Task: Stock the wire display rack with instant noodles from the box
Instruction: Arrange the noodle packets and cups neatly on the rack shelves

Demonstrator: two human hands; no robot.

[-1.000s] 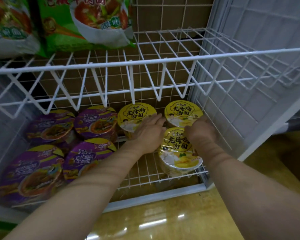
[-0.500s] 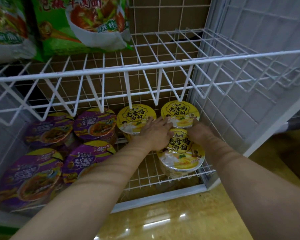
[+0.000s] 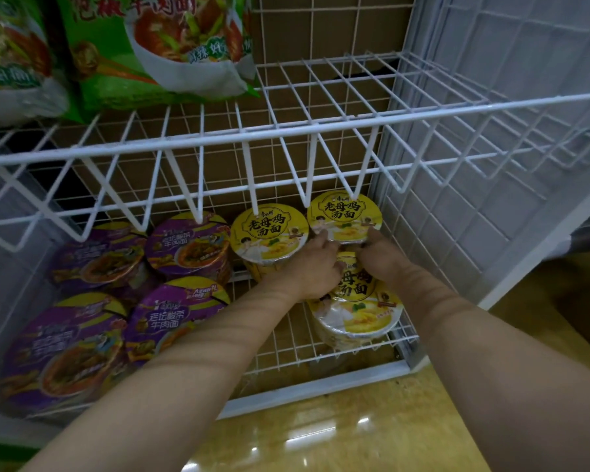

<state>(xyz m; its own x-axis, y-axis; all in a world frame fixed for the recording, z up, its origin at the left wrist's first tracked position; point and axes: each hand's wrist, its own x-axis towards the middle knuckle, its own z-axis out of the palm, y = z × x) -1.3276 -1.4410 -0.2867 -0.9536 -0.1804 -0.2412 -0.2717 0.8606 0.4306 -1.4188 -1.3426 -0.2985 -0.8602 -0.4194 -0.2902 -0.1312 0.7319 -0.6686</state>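
Three yellow instant noodle bowls stand at the right end of the white wire rack's bottom shelf [image 3: 355, 361]. My left hand [image 3: 309, 267] and my right hand [image 3: 382, 262] reach over the front yellow bowl [image 3: 355, 315]. Their fingertips hold the near rim of the back right yellow bowl [image 3: 344, 216] from either side. A third yellow bowl [image 3: 269, 233] sits just left of my left hand. Both wrists hide the far part of the front bowl's lid.
Several purple noodle bowls [image 3: 181, 311] fill the shelf's left half. The upper wire shelf [image 3: 321, 131] juts out above the bowls, with green noodle bags [image 3: 157, 46] on its left part. A grey tiled wall [image 3: 491, 199] closes the right side. Glossy yellow floor [image 3: 321, 437] lies below.
Both hands slid from the sides of the front yellow bowl deeper into the shelf, and their fingers now meet at the back right bowl's rim.
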